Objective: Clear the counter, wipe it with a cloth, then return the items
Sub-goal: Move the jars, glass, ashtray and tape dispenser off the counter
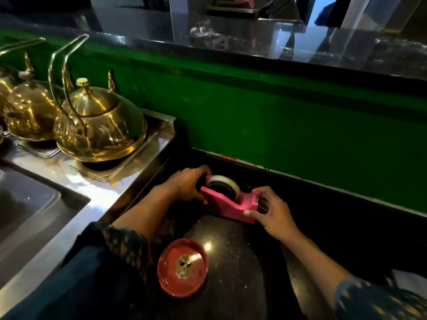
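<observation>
Two hands hold pink tape dispenser [231, 202] on dark surface [233, 262]: left hand [184, 184] grips far-left end, right hand [272, 213] grips near-right end. Red dish [182, 267] sits near.

Up and left of the fingers [198, 170]: brass kettles [99, 125] side by side on wire trivets [111, 174], tall looped handles upright, all on a steel worktop [92, 188]. Farther left of the fingers and nearer the camera, a sunken steel sink [27, 204]. Beyond the fingers, a green wall panel [277, 116], topped by a dark glossy ledge [231, 51].
</observation>
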